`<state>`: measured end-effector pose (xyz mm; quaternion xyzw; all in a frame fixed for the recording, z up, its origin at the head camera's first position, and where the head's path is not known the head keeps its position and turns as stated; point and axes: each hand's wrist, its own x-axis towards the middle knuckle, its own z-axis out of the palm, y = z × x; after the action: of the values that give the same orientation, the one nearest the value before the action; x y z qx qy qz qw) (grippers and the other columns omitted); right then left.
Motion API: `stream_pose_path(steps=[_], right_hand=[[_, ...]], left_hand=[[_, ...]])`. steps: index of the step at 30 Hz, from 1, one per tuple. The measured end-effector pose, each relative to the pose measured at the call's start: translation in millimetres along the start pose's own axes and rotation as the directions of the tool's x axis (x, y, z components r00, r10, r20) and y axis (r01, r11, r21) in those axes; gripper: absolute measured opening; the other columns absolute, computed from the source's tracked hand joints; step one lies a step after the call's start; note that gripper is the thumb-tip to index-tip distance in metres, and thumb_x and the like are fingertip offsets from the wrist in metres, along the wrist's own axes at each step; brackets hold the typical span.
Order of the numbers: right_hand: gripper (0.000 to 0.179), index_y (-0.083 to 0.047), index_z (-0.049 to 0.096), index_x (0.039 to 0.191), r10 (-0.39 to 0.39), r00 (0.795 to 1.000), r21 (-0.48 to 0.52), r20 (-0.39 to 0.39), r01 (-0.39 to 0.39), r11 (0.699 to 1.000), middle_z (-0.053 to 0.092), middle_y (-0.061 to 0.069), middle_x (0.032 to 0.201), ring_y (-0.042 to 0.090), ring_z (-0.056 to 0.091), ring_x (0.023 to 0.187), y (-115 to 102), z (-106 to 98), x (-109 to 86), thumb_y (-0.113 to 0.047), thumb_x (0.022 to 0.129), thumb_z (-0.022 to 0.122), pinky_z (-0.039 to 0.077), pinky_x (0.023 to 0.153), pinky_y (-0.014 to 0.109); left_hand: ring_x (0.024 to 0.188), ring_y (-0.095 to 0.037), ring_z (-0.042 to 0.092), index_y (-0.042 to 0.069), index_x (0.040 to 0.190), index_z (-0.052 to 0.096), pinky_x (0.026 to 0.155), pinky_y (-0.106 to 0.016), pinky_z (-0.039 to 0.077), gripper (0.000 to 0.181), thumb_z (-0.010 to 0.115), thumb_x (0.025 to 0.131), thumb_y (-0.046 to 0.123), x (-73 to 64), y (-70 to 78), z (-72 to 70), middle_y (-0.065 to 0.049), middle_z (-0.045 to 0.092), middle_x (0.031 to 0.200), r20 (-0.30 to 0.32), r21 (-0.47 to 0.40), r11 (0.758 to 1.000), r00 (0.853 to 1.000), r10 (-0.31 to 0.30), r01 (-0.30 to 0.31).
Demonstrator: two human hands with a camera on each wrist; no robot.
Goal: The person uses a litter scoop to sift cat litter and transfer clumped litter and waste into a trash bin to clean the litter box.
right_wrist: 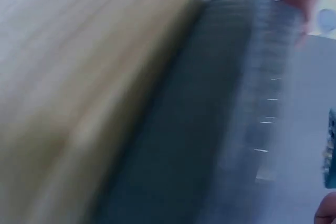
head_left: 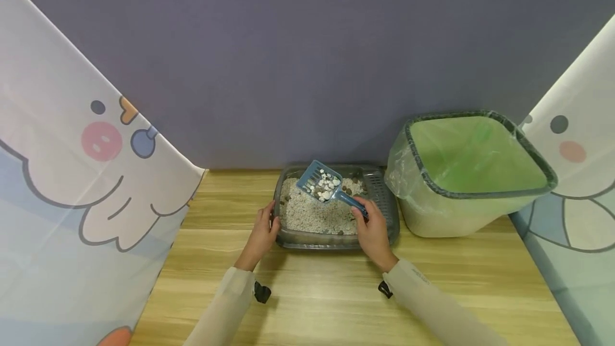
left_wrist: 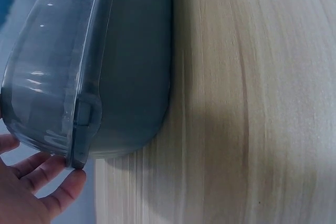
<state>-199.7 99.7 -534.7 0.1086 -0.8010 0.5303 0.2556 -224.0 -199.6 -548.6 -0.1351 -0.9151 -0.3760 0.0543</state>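
A grey litter box (head_left: pixel 324 240) holds pale granular litter (head_left: pixel 314 215) with some dark clumps in it. My left hand (head_left: pixel 261 231) holds the box's left end; in the left wrist view its thumb and fingers (left_wrist: pixel 46 174) meet the rim at the corner. With my right hand (head_left: pixel 373 233) I grip the handle of a blue slotted litter scoop (head_left: pixel 340 195), held over the litter. White and dark clumps (head_left: pixel 325 185) lie in the scoop. Blur covers much of the right wrist view, where only a sliver of the scoop (right_wrist: pixel 331 156) shows at the edge.
Right of the box stands a trash bin (head_left: pixel 451 215) with a dark rim and a clear liner, close against it. The wooden tabletop (head_left: pixel 317 292) meets a grey back panel (head_left: pixel 307 68). Cartoon-printed cloths (head_left: pixel 57 191) flank both sides.
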Motion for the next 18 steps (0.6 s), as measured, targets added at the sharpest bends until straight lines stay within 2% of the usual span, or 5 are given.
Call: stream_pose_path(steps=[6, 12, 15, 18], right_hand=[[0.026, -0.001, 0.064, 0.117, -0.122, 0.991, -0.056, -0.052, 0.119, 0.991, 0.051, 0.001, 0.078, 0.007, 0.037, 0.050, -54, -41, 11.9, -0.005, 0.091, 0.062, 0.033, 0.045, 0.021], [0.029, 0.001, 0.065, 0.116, -0.169, 0.977, -0.058, -0.132, 0.162, 0.985, 0.059, 0.008, 0.083, 0.004, 0.041, 0.051, -95, -91, 25.6, 0.005, 0.087, 0.063, 0.033, 0.045, 0.016], [0.027, 0.002, 0.067, 0.113, -0.176, 0.962, -0.125, -0.210, 0.152, 0.980, 0.062, 0.009, 0.087, 0.002, 0.044, 0.054, -106, -120, 34.9, 0.004, 0.086, 0.065, 0.035, 0.047, 0.013], [0.025, 0.001, 0.068, 0.112, -0.140, 0.943, -0.191, -0.303, 0.084, 0.978, 0.060, 0.001, 0.079, 0.001, 0.041, 0.050, -109, -151, 44.6, -0.002, 0.087, 0.066, 0.032, 0.046, 0.012]], left_hand=[[0.096, -0.027, 0.047, -0.001, 0.146, 0.026, 0.072, -0.041, 0.043, 0.050, 0.041, 0.102, 0.017, -1.2, 0.8, 0.1, -0.020, 0.042, 0.118, 0.003, -0.005, 1.000, 1.000, -0.003, 0.003], [0.090, -0.024, 0.047, -0.001, 0.146, 0.026, 0.069, -0.037, 0.043, 0.050, 0.041, 0.102, 0.016, -1.9, 0.8, -0.1, -0.019, 0.043, 0.114, -0.006, 0.001, 1.000, 1.000, -0.002, 0.002], [0.090, -0.024, 0.047, -0.001, 0.146, 0.026, 0.068, -0.037, 0.043, 0.050, 0.041, 0.102, 0.017, -2.0, 0.7, 0.2, -0.018, 0.043, 0.113, -0.005, 0.005, 1.000, 1.000, -0.004, 0.004], [0.089, -0.023, 0.046, 0.000, 0.146, 0.026, 0.068, -0.036, 0.042, 0.050, 0.041, 0.102, 0.018, -1.9, 0.6, 0.4, -0.017, 0.043, 0.113, -0.002, 0.009, 1.000, 1.000, -0.006, 0.006]])
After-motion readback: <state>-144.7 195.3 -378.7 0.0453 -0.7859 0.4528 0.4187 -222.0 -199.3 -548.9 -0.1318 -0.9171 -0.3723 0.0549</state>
